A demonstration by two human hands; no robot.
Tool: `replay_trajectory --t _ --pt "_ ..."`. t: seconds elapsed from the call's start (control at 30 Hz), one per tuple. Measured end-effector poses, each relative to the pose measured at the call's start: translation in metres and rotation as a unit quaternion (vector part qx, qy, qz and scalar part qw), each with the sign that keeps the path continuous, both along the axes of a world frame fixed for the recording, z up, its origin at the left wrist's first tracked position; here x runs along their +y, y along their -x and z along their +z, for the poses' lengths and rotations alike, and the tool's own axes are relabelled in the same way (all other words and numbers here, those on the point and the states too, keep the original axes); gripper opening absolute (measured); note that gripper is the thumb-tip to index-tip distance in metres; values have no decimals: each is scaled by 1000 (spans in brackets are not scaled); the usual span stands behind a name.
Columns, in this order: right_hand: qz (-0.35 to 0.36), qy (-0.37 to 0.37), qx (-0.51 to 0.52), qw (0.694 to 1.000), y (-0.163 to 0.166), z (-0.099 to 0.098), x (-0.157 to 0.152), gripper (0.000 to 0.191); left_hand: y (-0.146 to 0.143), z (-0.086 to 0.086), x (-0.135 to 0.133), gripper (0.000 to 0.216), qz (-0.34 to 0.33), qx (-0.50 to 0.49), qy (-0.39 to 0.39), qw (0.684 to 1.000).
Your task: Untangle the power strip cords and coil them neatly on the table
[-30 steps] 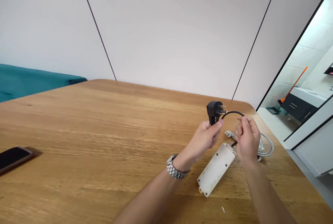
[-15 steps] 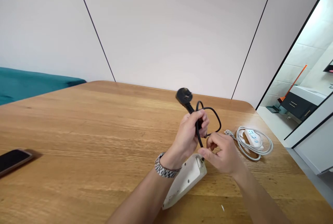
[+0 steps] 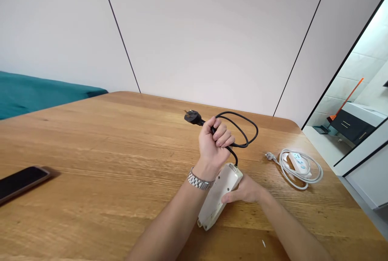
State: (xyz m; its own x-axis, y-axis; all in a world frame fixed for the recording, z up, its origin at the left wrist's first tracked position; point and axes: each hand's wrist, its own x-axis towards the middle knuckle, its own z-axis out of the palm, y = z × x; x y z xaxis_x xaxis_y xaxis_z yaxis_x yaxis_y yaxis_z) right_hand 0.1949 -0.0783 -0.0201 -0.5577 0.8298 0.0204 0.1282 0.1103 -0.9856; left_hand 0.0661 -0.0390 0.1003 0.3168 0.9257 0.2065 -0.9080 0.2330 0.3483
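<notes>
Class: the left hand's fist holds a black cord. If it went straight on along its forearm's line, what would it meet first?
Probably nothing near: the left hand points up and away over the table toward the wall; depth is unclear.

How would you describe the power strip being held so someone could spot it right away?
On the wooden table, look right of centre, where two hands meet. The off-white power strip is gripped by the right hand, and its black cord loops up into the left hand's fist. Unlike the smaller white power strip lying coiled in its own white cable further right, this one has a black cord.
</notes>
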Motion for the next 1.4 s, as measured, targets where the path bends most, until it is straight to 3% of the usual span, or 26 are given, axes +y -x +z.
replay_trajectory --t 0.1,0.2,0.3,0.4,0.5,0.63,0.77,0.93,1.0,1.13,1.17,1.3,1.4 --pt "-22 25 3 999 -13 4 5 57 9 -7 20 39 -27 9 40 999" --pt "-22 -17 -125 992 -43 31 3 54 17 -22 46 40 -90 89 84 988" --pt "-80 -93 -335 934 -71 59 -5 56 12 -48 66 39 -146 241 92 955" --pt "-147 -162 -464 858 -83 72 -14 60 -6 -77 74 36 -184 361 85 910" --pt "-163 -253 -523 798 -80 70 -18 54 -24 -104 76 33 -212 428 78 875" --pt "-165 -334 -535 758 -62 58 -12 58 -34 -128 75 37 -187 534 41 824" --pt "-144 -344 -538 756 -47 33 3 66 -28 -137 76 40 -83 654 -15 752" --pt "-127 -299 -538 778 -52 0 19 72 -12 -128 79 34 42 792 -78 604" --pt "-114 -265 -533 795 -57 -4 21 76 -7 -119 78 37 73 829 -109 544" --pt "-69 -178 -500 845 -64 6 18 94 0 -102 74 50 99 899 -195 380" --pt "-60 -163 -487 856 -63 10 16 96 1 -98 73 51 97 906 -207 357" --pt "-71 -153 -450 877 -47 18 10 95 5 -92 67 47 86 906 -230 346" --pt "-112 -188 -476 852 -27 7 7 97 10 -97 58 39 89 904 -244 339"
